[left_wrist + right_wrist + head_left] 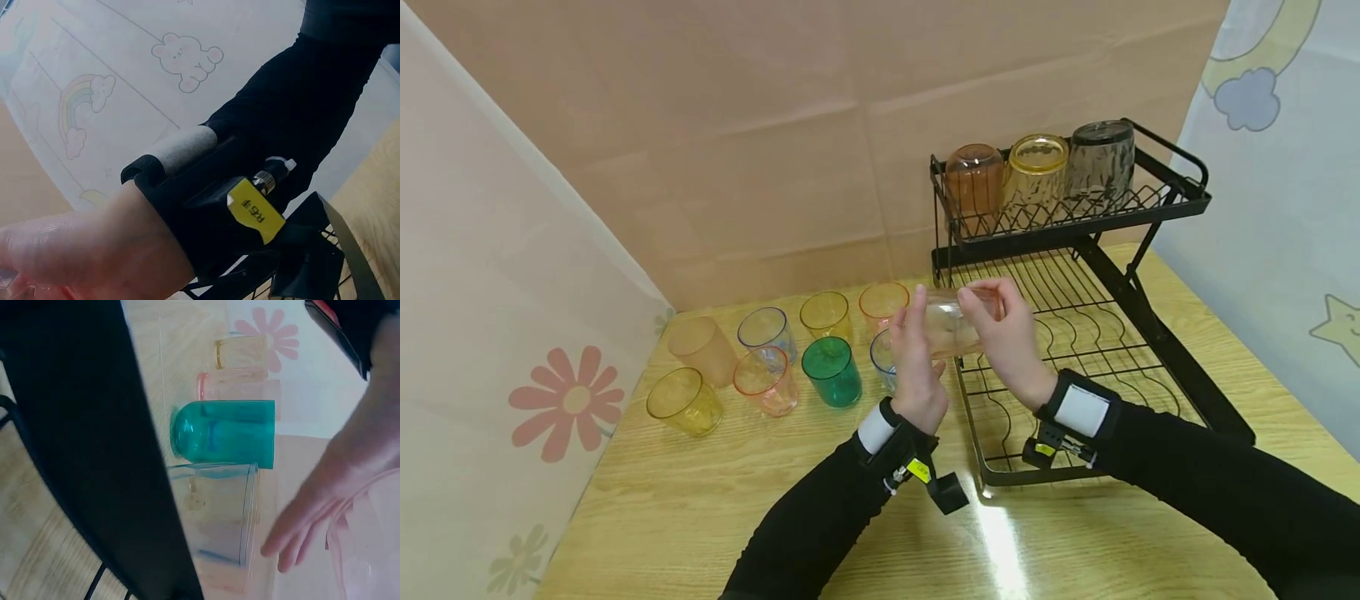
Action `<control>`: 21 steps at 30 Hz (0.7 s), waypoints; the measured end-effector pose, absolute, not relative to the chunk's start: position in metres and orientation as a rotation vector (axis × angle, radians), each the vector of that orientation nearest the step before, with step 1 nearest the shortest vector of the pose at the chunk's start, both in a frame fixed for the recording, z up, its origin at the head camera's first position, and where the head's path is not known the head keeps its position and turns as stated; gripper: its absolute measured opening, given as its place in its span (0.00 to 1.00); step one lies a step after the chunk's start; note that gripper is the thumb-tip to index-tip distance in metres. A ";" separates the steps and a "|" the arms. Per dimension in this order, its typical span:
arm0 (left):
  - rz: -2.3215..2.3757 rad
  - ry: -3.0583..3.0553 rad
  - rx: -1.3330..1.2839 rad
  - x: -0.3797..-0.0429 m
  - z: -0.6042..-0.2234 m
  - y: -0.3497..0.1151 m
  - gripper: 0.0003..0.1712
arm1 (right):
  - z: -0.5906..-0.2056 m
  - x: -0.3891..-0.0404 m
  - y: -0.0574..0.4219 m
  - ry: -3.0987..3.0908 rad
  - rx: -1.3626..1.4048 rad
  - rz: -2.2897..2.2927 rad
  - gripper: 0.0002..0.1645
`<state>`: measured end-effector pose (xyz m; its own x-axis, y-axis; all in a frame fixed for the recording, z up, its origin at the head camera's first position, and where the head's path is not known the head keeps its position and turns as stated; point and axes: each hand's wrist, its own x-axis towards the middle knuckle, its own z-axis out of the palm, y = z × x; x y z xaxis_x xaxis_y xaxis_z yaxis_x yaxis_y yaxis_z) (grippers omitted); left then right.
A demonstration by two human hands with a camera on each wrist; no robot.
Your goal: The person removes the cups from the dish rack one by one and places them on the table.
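1. From where I stand, a pale pinkish glass [950, 327] is up on its side between the person's hands, over the left edge of the dish rack [1167, 350].
2. The right hand [1017, 346] is clamped on the glass's right end, the thumb laid along the near side.
3. The left hand [916, 367] is at the other end, some fingers stretched out against it; whether they clamp it, I cannot tell.
4. On the tabletop [700, 517], left of the rack, eight more glasses stand in a loose group.
5. Nearest the left hand is a clear blue-rimmed glass [883, 360], partly hidden by it, with a green glass [832, 373] just beside.
6. Farther left are a pink-rimmed glass [767, 383], a yellow glass [688, 404] and a peach-coloured glass [703, 352].
7. Behind stand another blue-rimmed glass [766, 333], another yellow one [826, 318] and a red-rimmed one [883, 305].
8. The rack's upper tier carries three in a row: a brown-orange tumbler [974, 183], a yellow tumbler [1037, 175] and a grey tumbler [1101, 162].
9. A cloth printed with a pink flower [571, 402] hangs at the left.
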<state>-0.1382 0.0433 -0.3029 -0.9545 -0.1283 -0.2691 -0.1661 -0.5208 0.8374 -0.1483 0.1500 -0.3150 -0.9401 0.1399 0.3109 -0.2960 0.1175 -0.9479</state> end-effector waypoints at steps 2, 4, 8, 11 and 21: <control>2.698 1.519 -0.466 -0.140 -0.301 0.040 0.46 | -0.316 -0.149 0.144 -2.055 0.176 1.885 0.22; 2.719 1.499 -0.442 -0.142 -0.299 0.037 0.41 | -0.316 -0.149 0.139 -2.036 0.208 1.887 0.23; 2.780 1.471 -0.369 -0.146 -0.297 0.030 0.24 | -0.313 -0.147 0.131 -2.041 0.271 1.844 0.25; 2.809 1.500 -0.306 -0.145 -0.298 0.024 0.18 | -0.312 -0.145 0.127 -2.058 0.329 1.800 0.26; 2.703 1.680 -0.001 -0.133 -0.305 -0.020 0.25 | -0.315 -0.133 0.140 -2.277 0.825 1.367 0.30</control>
<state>-0.1325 -0.0200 -0.3055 -0.9992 -0.0349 0.0206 0.0339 -0.4421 0.8963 -0.1332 0.1404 -0.3155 -0.7654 -0.2971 0.5709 -0.6435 0.3620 -0.6744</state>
